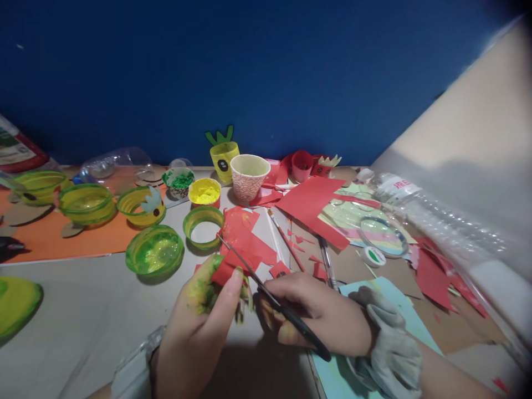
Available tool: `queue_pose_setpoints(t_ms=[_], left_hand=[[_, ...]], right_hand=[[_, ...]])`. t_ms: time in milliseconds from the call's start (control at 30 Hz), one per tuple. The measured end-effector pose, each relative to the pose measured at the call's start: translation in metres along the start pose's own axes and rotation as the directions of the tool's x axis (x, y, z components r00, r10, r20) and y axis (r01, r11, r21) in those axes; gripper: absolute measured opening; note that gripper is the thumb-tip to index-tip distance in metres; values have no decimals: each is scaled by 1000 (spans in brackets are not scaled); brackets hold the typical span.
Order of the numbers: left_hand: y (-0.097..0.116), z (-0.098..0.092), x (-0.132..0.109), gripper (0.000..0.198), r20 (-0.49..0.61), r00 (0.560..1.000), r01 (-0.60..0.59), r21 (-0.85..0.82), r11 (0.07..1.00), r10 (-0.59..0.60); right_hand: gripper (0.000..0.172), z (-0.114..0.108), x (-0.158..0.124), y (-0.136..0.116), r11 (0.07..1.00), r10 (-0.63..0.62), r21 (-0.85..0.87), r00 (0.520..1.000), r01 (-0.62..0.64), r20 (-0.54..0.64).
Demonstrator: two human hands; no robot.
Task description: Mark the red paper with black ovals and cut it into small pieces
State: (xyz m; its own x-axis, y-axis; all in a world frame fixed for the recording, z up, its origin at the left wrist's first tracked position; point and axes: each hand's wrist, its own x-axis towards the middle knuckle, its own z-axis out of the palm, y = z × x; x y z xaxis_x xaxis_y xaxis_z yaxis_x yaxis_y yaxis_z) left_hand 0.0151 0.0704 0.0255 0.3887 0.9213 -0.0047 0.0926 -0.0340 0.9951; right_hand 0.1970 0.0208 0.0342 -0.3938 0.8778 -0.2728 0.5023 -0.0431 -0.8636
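Observation:
My left hand [211,316], smeared with green and yellow paint, pinches a small piece of red paper [228,268] between thumb and fingers. In my right hand [310,307] is a pair of scissors [278,306] with black handles. Its blades point up and left, lying along the right side of the red paper; I cannot tell whether they are cutting into it. Just beyond my hands lie larger red paper sheets [249,235] with paint specks. A green and yellow ring [186,228] stands beside them, left of the blade tips.
Painted bottle pieces [143,263] stand on the left, some on orange paper [95,244]. Farther back are a green paint cup [178,191], a yellow paint cup [205,204] and a patterned paper cup [246,191]. Paintbrushes [288,244], red scraps and a clear plastic bottle [449,213] are on the right.

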Motion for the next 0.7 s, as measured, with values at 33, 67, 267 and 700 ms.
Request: queue_pose_setpoints(t_ms=[33, 67, 267, 700], left_hand=[[0, 0, 0, 22, -5, 1000, -1, -3, 1000, 1], [0, 0, 0, 22, -10, 1000, -2, -3, 1000, 2], [-2, 0, -1, 22, -32, 999, 0, 14, 1000, 1], [-3, -2, 0, 21, -10, 999, -38, 55, 998, 39]], right_hand=[[47, 0, 0, 0, 1000, -1, 1, 1000, 1, -2], [48, 0, 0, 0, 1000, -2, 3, 1000, 2, -4], [53, 2, 0, 0, 1000, -1, 7, 1000, 1, -23], [52, 2, 0, 4, 999, 27, 23, 1000, -27, -13]])
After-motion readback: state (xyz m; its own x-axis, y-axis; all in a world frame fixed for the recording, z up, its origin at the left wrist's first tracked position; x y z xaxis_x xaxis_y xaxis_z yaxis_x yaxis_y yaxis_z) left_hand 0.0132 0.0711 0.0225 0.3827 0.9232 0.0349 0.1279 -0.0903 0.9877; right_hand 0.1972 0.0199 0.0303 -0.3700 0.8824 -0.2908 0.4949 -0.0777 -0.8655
